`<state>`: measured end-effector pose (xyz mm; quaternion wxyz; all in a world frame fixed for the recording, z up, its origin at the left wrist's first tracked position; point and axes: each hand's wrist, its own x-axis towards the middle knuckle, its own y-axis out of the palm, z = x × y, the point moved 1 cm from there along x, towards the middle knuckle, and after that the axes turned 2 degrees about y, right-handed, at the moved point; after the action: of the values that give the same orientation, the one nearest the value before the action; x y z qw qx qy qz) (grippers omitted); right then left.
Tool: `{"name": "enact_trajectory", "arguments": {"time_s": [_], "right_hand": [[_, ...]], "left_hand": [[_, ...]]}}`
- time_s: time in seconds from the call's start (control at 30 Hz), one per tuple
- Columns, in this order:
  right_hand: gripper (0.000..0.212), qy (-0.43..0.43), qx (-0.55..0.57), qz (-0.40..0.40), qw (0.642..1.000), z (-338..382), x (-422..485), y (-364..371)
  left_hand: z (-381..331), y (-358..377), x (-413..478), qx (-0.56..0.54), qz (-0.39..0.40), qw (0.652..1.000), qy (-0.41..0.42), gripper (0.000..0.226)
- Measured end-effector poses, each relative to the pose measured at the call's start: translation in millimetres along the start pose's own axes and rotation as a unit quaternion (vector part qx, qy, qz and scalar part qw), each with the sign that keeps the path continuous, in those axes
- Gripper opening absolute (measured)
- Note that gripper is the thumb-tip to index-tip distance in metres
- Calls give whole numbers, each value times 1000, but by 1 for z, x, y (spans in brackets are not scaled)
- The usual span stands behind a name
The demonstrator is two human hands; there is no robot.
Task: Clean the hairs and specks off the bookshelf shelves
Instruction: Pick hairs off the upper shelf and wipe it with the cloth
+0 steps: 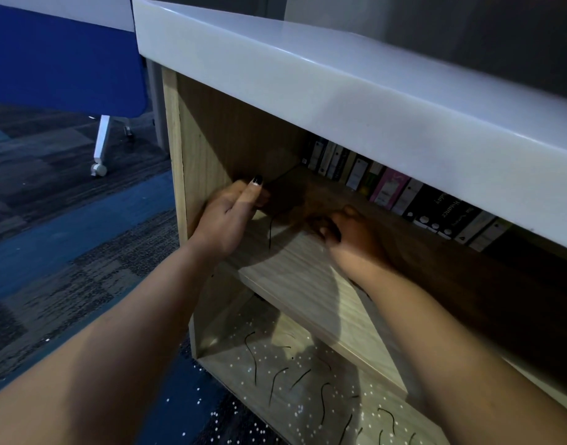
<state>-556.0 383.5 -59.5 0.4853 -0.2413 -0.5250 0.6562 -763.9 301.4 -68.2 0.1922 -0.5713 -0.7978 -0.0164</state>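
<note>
The wooden bookshelf (pixel 174 149) has a white top and two open shelves. Both my hands reach into the upper shelf (pixel 295 271). My left hand (pixel 227 216) is at the left wall, thumb up, its fingers curled on a dark blurred bundle (pixel 285 197). One dark hair (pixel 270 232) runs down just below that bundle. My right hand (pixel 352 236) lies in shadow on the shelf board with fingers curled down; whether it pinches anything is hidden. The lower shelf (pixel 211 364) carries several dark hairs (pixel 253 354) and many white specks (pixel 266 329).
A row of books (pixel 404 194) stands along the back of the upper shelf to the right. White specks lie on the blue carpet (pixel 83 226) by the shelf's foot. A blue panel on a white wheeled leg (pixel 100 146) stands at the far left.
</note>
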Motion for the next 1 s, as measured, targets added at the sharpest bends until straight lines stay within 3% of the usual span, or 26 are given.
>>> {"name": "enact_trajectory", "arguments": {"time_s": [0.17, 0.43, 0.6, 0.83, 1.0], "right_hand": [[26, 16, -24, -35, 999, -4, 21, -1], [29, -45, -6, 23, 999, 12, -6, 5], [30, -18, 0, 19, 1000, 12, -2, 7], [34, 16, -35, 9, 999, 16, 11, 3], [27, -11, -26, 21, 999, 18, 3, 1]], "left_hand": [[-1, 0, -1, 11, -10, 1000, -3, 51], [-2, 1, -1, 13, -11, 1000, 0, 54], [-4, 1, -2, 24, -15, 1000, -1, 48], [-8, 2, -26, 132, -38, 989, 59, 19], [6, -6, -65, 252, -53, 963, 80, 19]]}}
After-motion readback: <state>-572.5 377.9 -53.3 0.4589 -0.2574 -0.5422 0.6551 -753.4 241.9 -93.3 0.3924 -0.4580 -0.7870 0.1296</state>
